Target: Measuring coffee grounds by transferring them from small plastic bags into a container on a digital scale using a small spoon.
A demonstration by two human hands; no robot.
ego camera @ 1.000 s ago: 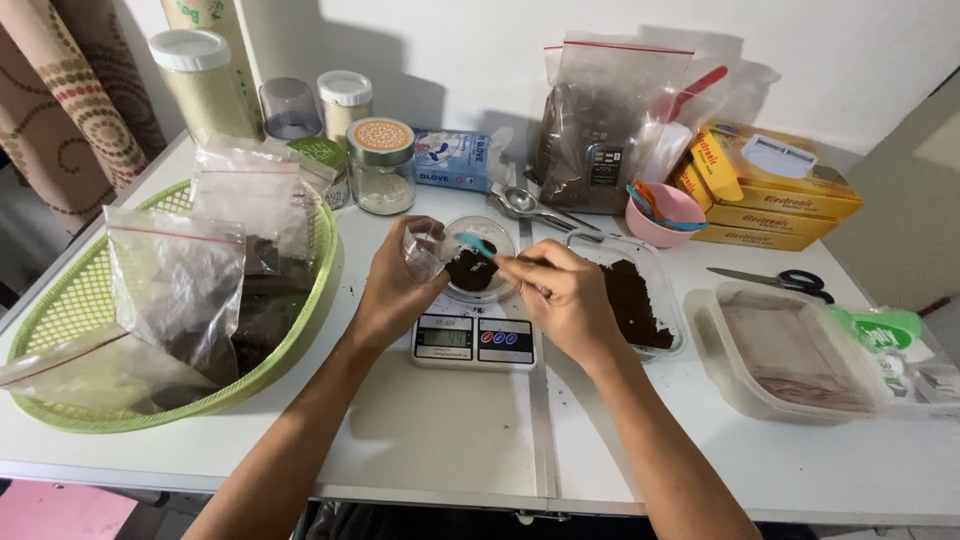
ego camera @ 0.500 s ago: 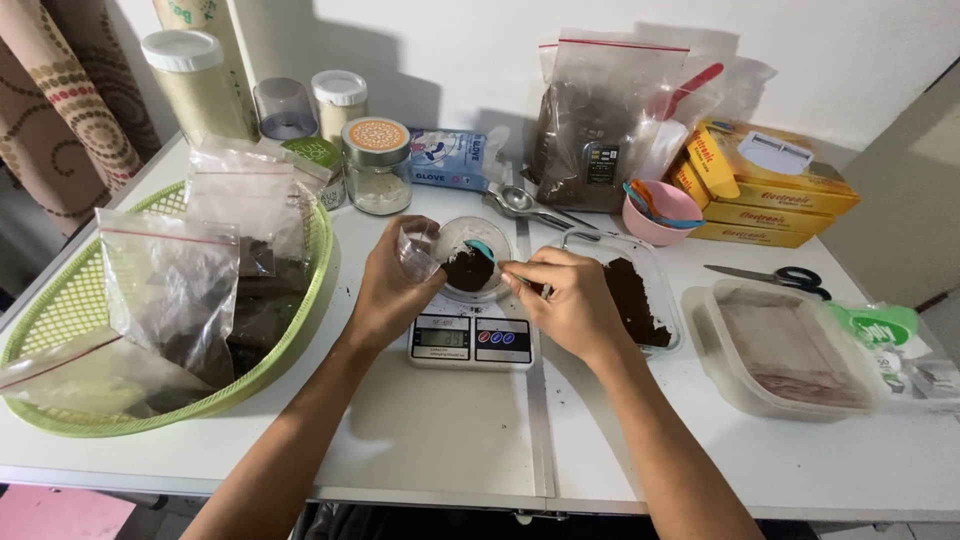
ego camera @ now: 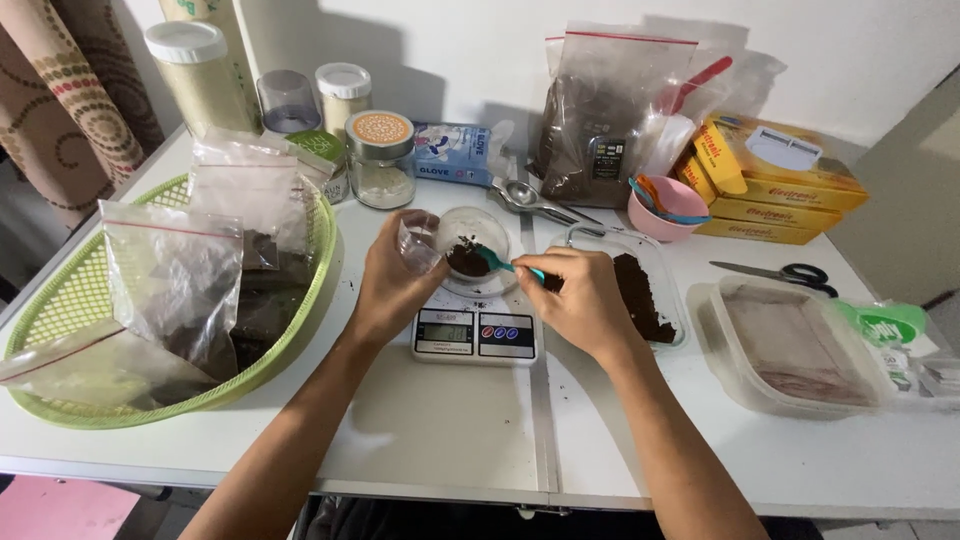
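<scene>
Cup [ego camera: 473,243] on scale [ego camera: 476,333], for weighing | right hand [ego camera: 583,302] pinches teal spoon [ego camera: 503,263] over dark powder | left hand [ego camera: 395,283] grips cup's left rim, steadying it

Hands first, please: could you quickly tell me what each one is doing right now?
Left hand: closed on the small clear cup.
Right hand: closed on the teal spoon, its tip in the bowl on the scale.

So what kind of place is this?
Probably a home table used for weighing and packing a dark powder. A small scale sits on the white table, with a green basket of filled plastic bags beside it.
</scene>
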